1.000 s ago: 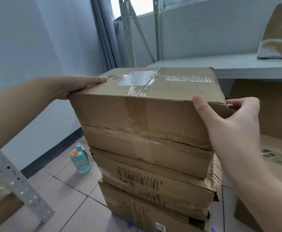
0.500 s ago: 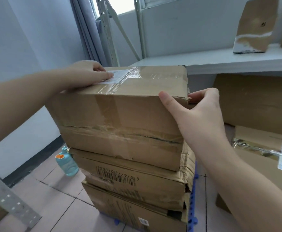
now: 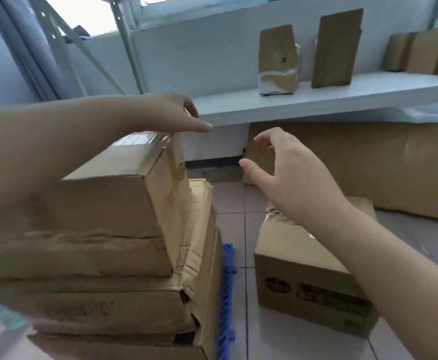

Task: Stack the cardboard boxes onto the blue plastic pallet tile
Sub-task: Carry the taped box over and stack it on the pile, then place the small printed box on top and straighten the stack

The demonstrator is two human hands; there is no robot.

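Both hands are hovering empty: the left hand (image 3: 171, 113) flat over the top box (image 3: 124, 193) of the stack on the blue pallet (image 3: 227, 289), the right hand (image 3: 285, 172) spread, nearer the floor box (image 3: 309, 279) lying below it.

Stack of cardboard boxes (image 3: 124, 255) at near left, resting on blue plastic pallet tile (image 3: 227, 289) whose edge shows along the stack's right side. Top box (image 3: 114, 203) taped, with a label near its far end. Left hand (image 3: 171, 114) just above that far end, fingers extended to the right, grasping nothing. Right hand (image 3: 288, 172) in the air to the right of the stack, fingers spread and curled, clear of every box. Single printed box (image 3: 309, 276) on the tiled floor (image 3: 238, 203) at right, under the right forearm. White shelf (image 3: 316, 97) farther off, with upright cardboard pieces (image 3: 277, 58) on it. Motion blur at near left.
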